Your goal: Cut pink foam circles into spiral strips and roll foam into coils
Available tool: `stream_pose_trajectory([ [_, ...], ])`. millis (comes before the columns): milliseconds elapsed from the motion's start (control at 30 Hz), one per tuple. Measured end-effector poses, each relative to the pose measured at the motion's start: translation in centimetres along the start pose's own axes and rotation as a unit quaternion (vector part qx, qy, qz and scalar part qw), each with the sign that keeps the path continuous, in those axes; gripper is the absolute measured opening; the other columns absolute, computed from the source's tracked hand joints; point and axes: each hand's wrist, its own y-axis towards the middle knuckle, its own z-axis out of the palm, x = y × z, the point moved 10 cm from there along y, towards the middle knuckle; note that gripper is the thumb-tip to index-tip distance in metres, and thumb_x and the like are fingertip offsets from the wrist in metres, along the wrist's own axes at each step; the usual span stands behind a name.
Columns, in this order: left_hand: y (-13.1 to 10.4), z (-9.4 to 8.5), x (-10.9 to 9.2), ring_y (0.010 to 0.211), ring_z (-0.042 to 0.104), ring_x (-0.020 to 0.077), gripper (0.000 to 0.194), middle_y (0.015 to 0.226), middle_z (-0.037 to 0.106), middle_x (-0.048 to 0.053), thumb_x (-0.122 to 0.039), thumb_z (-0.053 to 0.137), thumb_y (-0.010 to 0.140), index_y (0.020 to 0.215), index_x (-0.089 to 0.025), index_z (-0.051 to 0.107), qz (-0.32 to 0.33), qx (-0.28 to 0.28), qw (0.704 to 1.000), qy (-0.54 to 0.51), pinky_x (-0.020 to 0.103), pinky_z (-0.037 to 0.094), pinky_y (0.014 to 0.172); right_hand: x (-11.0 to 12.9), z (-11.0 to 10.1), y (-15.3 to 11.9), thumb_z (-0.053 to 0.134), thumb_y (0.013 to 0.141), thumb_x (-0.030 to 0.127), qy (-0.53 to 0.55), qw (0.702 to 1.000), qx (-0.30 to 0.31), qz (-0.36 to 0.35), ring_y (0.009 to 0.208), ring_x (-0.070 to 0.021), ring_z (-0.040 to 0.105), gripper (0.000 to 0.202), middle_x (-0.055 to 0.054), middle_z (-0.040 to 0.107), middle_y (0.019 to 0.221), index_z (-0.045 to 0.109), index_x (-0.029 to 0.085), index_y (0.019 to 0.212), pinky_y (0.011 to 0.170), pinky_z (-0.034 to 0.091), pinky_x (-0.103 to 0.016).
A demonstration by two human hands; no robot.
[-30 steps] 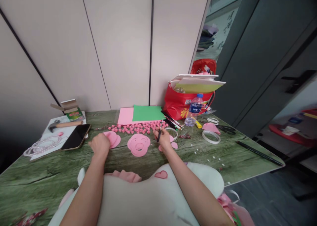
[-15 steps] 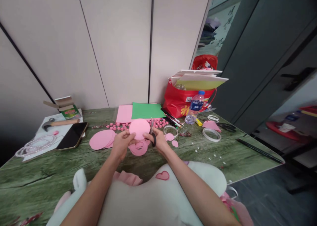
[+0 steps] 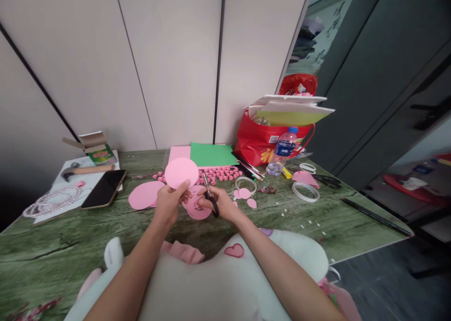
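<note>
Between the thumb and fingers of my left hand [image 3: 171, 200] is a round pink paper disc [image 3: 181, 171], held up above the table. My right hand [image 3: 221, 203] is closed around a pair of scissors [image 3: 211, 201] with dark handles, its blades pointing up and away from me. The right hand is apart from the disc. Below the hands lie pink paper rings [image 3: 198, 210]. To the left rests a stack of larger pink paper circles [image 3: 144, 195]. Small pink pieces [image 3: 220, 174] spread behind the hands, and small pink paper cutouts [image 3: 244, 193] lie to the right.
Green paper [image 3: 213, 155] lies at the back beside a red bag [image 3: 252, 140] and a water bottle [image 3: 282, 153]. A phone [image 3: 103, 189], a hammer [image 3: 89, 170] and bead strings [image 3: 52, 203] occupy the left. Tape rolls [image 3: 305, 192] sit right; a pale plush cushion [image 3: 197, 288] fills my lap.
My left hand has lifted the pink disc up and to the left. The right hand, scissors in it, has come off the disc and moved slightly down. The view has shifted a little.
</note>
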Motion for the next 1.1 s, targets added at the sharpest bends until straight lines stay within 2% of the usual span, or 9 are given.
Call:
stream_pose_trajectory([
  [100, -0.2, 0.7, 0.1, 0.036, 0.045, 0.007, 0.025, 0.041, 0.055, 0.001, -0.027, 0.07, 0.052, 0.061, -0.007, 0.058, -0.003, 0.028, 1.0, 0.009, 0.019, 0.032, 0.035, 0.2, 1.1, -0.2, 0.071, 0.055, 0.034, -0.009, 0.999, 0.038, -0.004, 0.058, -0.0094, 0.05, 0.039, 0.003, 0.054, 0.062, 0.057, 0.015, 0.085, 0.056, 0.039, -0.022],
  [200, -0.2, 1.0, 0.6, 0.035, 0.045, 0.0071, 0.023, 0.042, 0.056, 0.001, -0.028, 0.068, 0.055, 0.058, -0.008, 0.058, 0.0, 0.04, 0.998, 0.039, 0.02, 0.033, 0.036, 0.4, 1.5, -0.2, 0.071, 0.055, 0.036, -0.008, 0.999, 0.047, -0.01, 0.06, -0.0104, 0.05, 0.039, 0.002, 0.054, 0.063, 0.056, 0.015, 0.084, 0.058, 0.039, -0.023],
  [367, -0.1, 1.0, 1.3, 0.034, 0.044, 0.0076, 0.022, 0.041, 0.055, 0.0, -0.029, 0.067, 0.056, 0.057, -0.009, 0.058, 0.008, 0.054, 0.995, 0.083, 0.02, 0.031, 0.035, 0.5, 1.2, -0.2, 0.07, 0.056, 0.037, 0.008, 0.999, 0.041, -0.018, 0.058, -0.0103, 0.05, 0.041, 0.002, 0.053, 0.063, 0.053, 0.016, 0.086, 0.059, 0.04, -0.024],
  [633, -0.3, 1.1, 1.2, 0.037, 0.047, 0.0088, 0.024, 0.044, 0.058, 0.001, -0.03, 0.068, 0.056, 0.061, -0.008, 0.059, -0.008, 0.046, 0.999, 0.028, 0.021, 0.034, 0.037, 0.9, 1.4, -0.2, 0.07, 0.057, 0.037, -0.005, 0.998, 0.042, -0.037, 0.058, -0.0085, 0.045, 0.037, 0.002, 0.052, 0.068, 0.051, 0.016, 0.081, 0.054, 0.036, -0.021],
  [933, -0.5, 1.4, 1.6, 0.036, 0.044, 0.007, 0.022, 0.044, 0.056, 0.0, -0.028, 0.069, 0.056, 0.058, -0.008, 0.06, -0.002, 0.059, 0.997, 0.043, 0.02, 0.032, 0.036, 0.6, 0.9, -0.3, 0.069, 0.058, 0.041, -0.021, 0.999, 0.016, -0.027, 0.05, -0.0091, 0.042, 0.038, 0.004, 0.047, 0.057, 0.051, 0.018, 0.083, 0.053, 0.038, -0.023],
  [1100, -0.6, 1.5, 1.9, 0.037, 0.045, 0.0072, 0.022, 0.045, 0.057, 0.0, -0.029, 0.068, 0.057, 0.06, -0.008, 0.061, -0.012, 0.062, 0.998, 0.029, 0.02, 0.032, 0.037, 0.9, 1.1, -0.2, 0.069, 0.058, 0.04, 0.008, 0.999, 0.012, -0.043, 0.051, -0.0087, 0.041, 0.036, 0.004, 0.045, 0.058, 0.05, 0.017, 0.08, 0.054, 0.038, -0.023],
])
